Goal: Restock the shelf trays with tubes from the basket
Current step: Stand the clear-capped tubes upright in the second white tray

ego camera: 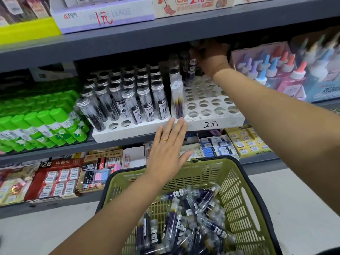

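below the right tray [230, 123] and nearest the camera, a green plastic basket [237, 190] with a black rim holds a loose heap of tubes [184, 218]. they are clear, with dark blue contents and white labels, and lie every which way. above the basket and just under the tray's front edge, the left hand [169, 146] is stretched out flat, fingers straight and close together, holding nothing. a gold ring [164, 139] sits on one finger. its fingertips reach the tray's front left corner, though i cannot tell whether they touch it.

the right tray is a white block of round holes with "2元" written on its front, most holes open. a pale-capped standing tube [177, 96] fills a hole along its left side, and a few more stand at its back left. over that back left corner the right hand [211, 54] is curled around the top of a dark tube [191, 70] held upright, the grip blurred and in shadow.

touching the tray's left side, the left tray [128, 132] is nearly full of metal-capped tubes [128, 100]. further left of the tray lie green glue sticks [46, 126]. to its right stand glue bottles [276, 70] with coloured nozzles. on the shelf beneath the tray are eraser boxes [248, 142].
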The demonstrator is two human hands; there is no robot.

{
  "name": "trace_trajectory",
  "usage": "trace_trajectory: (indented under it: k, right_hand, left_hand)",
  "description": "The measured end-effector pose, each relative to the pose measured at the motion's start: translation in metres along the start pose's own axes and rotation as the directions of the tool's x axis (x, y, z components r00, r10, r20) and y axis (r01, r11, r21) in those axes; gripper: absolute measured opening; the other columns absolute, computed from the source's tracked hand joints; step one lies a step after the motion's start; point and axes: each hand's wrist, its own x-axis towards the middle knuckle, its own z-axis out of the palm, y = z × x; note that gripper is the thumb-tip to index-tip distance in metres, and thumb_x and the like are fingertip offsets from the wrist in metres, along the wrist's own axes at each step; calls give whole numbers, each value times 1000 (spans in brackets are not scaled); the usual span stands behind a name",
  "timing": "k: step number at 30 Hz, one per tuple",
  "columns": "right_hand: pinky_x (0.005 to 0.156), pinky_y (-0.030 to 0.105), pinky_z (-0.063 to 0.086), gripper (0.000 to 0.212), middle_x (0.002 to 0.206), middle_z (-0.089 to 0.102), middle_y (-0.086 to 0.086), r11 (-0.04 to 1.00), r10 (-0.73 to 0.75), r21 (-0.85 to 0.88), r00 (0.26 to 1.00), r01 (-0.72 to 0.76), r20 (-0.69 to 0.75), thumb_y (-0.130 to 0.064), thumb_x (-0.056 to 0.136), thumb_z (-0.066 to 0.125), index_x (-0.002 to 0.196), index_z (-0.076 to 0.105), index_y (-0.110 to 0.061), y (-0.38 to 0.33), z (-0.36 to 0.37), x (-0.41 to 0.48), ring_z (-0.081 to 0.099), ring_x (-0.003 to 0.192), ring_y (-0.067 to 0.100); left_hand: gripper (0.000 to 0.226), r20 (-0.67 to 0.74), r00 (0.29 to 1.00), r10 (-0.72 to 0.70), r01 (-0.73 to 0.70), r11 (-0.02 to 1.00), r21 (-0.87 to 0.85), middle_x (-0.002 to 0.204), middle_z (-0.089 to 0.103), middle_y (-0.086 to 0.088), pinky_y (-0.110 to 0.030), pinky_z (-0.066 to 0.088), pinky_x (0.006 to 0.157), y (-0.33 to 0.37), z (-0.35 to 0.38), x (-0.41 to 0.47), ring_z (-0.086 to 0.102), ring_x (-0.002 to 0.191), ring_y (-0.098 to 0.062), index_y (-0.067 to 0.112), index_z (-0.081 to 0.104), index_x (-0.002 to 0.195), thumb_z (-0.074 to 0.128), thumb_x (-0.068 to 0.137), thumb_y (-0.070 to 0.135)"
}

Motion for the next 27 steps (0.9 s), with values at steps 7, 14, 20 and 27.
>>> trace_trajectory:
  k: [7, 14, 20, 27]
  right_hand:
    - [96, 30, 33, 45, 133, 51, 14, 987, -91, -130, 995, 94, 27, -32, 92, 52, 131, 45, -9, -10, 4, 6, 48, 121, 32]
    - [95, 28, 36, 46, 130, 55, 11, 996, -54, -65, 998, 55, 14, -35, 88, 59, 126, 50, -11, -8, 2, 8, 51, 119, 30]
    - [95, 27, 39, 44, 124, 60, 10, 996, -90, -14, 995, 91, 40, -29, 86, 63, 124, 53, -10, -11, 2, 4, 54, 115, 29]
    - [97, 29, 39, 44, 124, 60, 10, 990, -128, -42, 989, 132, 78, -25, 85, 64, 125, 52, -12, -12, -3, 4, 54, 116, 30]
  left_hand:
    - [72, -33, 999, -11, 10, 1000, -20, 159, 25, -6, -42, 9, 119, 2, 0, 2, 13, 148, -23, 11, 21, 152, 31, 96, 54]
    - [70, -35, 999, -13, 12, 999, -33, 159, 27, -5, -40, 10, 119, 1, -1, 2, 18, 147, -24, 11, 24, 152, 33, 96, 53]
    - [70, -40, 999, -13, 12, 1000, -23, 159, 27, -6, -39, 11, 119, 2, 0, 1, 19, 148, -25, 11, 23, 152, 35, 96, 52]
    - [69, -55, 998, -11, 9, 1000, -29, 158, 29, -7, -40, 12, 118, 3, 1, 2, 17, 147, -25, 10, 25, 151, 35, 96, 51]
